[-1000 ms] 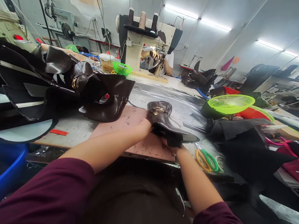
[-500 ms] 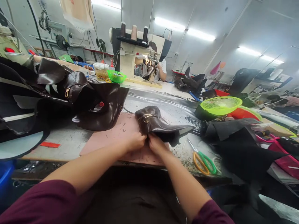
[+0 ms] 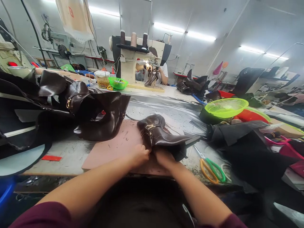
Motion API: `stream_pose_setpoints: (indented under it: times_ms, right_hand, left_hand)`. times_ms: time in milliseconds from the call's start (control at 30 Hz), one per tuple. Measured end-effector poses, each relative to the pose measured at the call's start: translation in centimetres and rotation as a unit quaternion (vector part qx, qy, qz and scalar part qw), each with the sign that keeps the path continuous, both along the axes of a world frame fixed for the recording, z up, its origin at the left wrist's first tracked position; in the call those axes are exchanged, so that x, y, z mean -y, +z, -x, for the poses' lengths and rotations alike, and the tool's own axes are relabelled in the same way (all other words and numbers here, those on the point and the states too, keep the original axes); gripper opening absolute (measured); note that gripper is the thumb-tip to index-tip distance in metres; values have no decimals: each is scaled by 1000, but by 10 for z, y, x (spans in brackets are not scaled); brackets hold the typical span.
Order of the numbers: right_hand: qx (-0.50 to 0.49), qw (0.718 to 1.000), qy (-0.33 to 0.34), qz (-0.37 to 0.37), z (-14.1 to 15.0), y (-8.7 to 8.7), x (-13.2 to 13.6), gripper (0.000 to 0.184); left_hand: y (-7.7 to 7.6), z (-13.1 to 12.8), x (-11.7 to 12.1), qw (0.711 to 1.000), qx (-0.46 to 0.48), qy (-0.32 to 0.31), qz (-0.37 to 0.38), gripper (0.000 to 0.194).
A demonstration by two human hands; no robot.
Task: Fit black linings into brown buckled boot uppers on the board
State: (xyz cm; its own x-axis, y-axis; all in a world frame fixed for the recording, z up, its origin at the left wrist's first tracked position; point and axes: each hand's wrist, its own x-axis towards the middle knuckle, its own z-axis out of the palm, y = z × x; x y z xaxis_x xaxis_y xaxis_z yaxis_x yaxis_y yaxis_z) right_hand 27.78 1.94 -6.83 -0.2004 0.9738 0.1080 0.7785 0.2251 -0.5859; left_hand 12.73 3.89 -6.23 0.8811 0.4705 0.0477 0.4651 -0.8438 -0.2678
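A dark brown leather boot upper (image 3: 159,135) with a gold buckle lies on a pink cutting mat (image 3: 118,146) in front of me. My left hand (image 3: 139,154) is closed on its near edge. Right beside it, my right hand (image 3: 165,157) grips the same edge from below. Both hands meet under the boot's ankle, and their fingertips are partly hidden by the leather.
A heap of brown boot uppers (image 3: 95,104) lies to the left. Green-and-orange scissors (image 3: 210,167) lie at the right, near black fabric (image 3: 249,148) and a lime basket (image 3: 226,107). Beyond a sewing machine (image 3: 133,58), another person works on a boot.
My hands have come together at the boot's near edge, drawing it slightly toward me. The view has tilted down a little.
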Motion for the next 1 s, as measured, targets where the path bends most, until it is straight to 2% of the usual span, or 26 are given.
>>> stream_pose_setpoints:
  times_ms: [133, 167, 233, 267, 300, 333, 367, 400, 433, 533, 600, 667, 733, 800, 833, 933, 1000]
  right_hand:
    - [73, 994, 82, 13, -35, 3, 57, 33]
    - [74, 994, 83, -10, -45, 4, 72, 29]
    - [27, 991, 15, -127, -63, 5, 97, 18]
    - [-1, 979, -32, -199, -69, 7, 105, 16]
    - [-18, 962, -77, -262, -72, 9, 107, 17]
    - [-20, 945, -114, -307, -74, 12, 105, 22]
    - [0, 937, -141, -320, -72, 15, 99, 29]
    - [34, 937, -163, -309, -69, 19, 89, 38]
    - [75, 940, -185, -276, -64, 22, 78, 43]
    - [172, 948, -206, -170, -46, 35, 46, 31]
    - [198, 954, -175, -142, -36, 43, 35, 21]
    - [185, 965, -145, -116, -28, 51, 33, 19]
    - [108, 981, -132, -87, -22, 56, 33, 20]
    - [-45, 989, -120, -73, -14, 57, 34, 25]
    - [-138, 981, -117, -69, -9, 56, 33, 28]
    - [-390, 912, -124, -34, 6, 45, 33, 38]
    - [-480, 868, -127, -7, 15, 37, 34, 46]
  left_hand:
    - [4, 8, 18, 1000, 12, 10, -13, 19]
    - [5, 14, 25, 1000, 22, -3, -15, 19]
    - [4, 25, 38, 997, 77, -6, -14, 19]
    - [3, 28, 42, 992, 121, 29, -9, 20]
    - [2, 29, 43, 981, 170, 90, 0, 24]
    - [1, 26, 42, 961, 215, 171, 12, 35]
    - [0, 21, 39, 934, 248, 254, 28, 49]
    - [0, 13, 33, 907, 268, 322, 44, 62]
    - [0, 4, 26, 886, 280, 364, 60, 66]
    - [13, -17, 4, 869, 288, 396, 71, 42]
    - [35, -21, -9, 870, 293, 395, 40, 30]
    - [65, -19, -17, 873, 297, 386, -9, 31]
    - [98, -20, -23, 888, 286, 355, -56, 34]
    - [127, -27, -30, 915, 252, 306, -79, 34]
    - [137, -32, -33, 929, 230, 276, -83, 32]
    - [153, -42, -45, 964, 168, 192, -80, 26]
    - [152, -39, -47, 974, 144, 156, -83, 27]
